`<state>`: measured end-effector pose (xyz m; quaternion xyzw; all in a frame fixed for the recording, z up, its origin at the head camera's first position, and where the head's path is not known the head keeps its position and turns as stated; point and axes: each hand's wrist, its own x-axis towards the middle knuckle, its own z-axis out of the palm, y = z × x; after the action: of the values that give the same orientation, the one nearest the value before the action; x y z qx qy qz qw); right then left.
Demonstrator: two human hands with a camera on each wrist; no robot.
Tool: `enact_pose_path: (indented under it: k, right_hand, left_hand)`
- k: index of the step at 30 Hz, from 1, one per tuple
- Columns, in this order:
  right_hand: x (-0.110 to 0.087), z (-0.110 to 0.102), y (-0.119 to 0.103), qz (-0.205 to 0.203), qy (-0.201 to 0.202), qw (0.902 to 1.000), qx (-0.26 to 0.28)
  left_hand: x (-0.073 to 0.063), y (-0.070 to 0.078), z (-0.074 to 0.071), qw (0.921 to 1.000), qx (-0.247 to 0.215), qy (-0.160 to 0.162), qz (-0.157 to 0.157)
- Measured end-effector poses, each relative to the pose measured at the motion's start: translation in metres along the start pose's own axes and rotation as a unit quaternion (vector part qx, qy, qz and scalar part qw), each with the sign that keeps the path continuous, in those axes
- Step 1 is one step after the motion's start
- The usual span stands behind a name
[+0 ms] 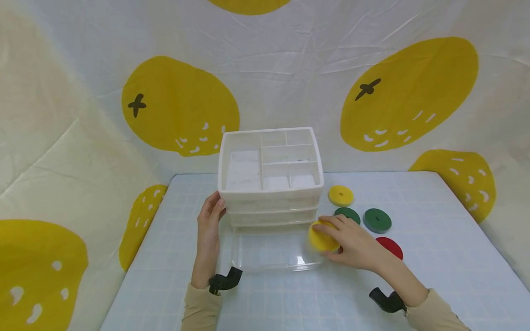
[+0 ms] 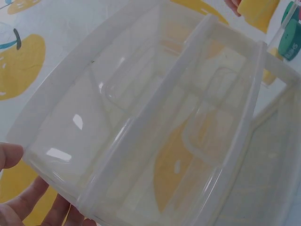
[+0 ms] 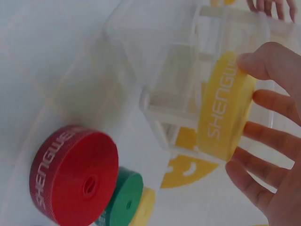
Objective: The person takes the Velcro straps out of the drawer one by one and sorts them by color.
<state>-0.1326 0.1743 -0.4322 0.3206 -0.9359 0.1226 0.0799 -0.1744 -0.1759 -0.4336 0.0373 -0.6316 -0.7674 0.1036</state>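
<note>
Backdrop: white cloth (image 1: 290, 69) with yellow fruit prints, behind a pale checked surface (image 1: 434, 257).
Drawer unit (image 1: 271, 184): white, mid-surface, bottom clear drawer (image 1: 273, 250) pulled out.
Left hand (image 1: 210, 220): straight fingers rest against the unit's side.
Right hand (image 1: 356, 246): grip curled round a yellow tape roll (image 1: 322, 239) at the drawer's right edge.
Loose rolls: yellow (image 1: 341, 195), two green (image 1: 377, 220), red (image 1: 390, 247), lying to the right.

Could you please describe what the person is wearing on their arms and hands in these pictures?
Both hands are bare, with no gloves or rings visible. The left hand and the right hand each emerge from a beige long sleeve pushed back on the forearm. A black wrist mount with a curved bracket sits at each wrist, left and right. No cables or markings show.
</note>
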Motion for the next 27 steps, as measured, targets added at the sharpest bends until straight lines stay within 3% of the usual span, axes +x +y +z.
enact_pose_path:
  k: [7,14,27]
  right_hand:
    - [-0.016,-0.007,0.031,0.014,0.011,0.9998,-0.01]
    - [-0.024,-0.016,0.059,0.058,-0.004,0.9983,-0.008]
    - [-0.012,-0.03,0.111,0.09,-0.041,0.9951,-0.01]
  left_hand:
    - [-0.001,0.001,0.0,1.0,0.002,0.003,-0.006]
    - [0.0,0.0,-0.001,1.0,0.0,-0.001,-0.004]
    - [0.0,0.0,0.0,1.0,0.004,0.001,-0.007]
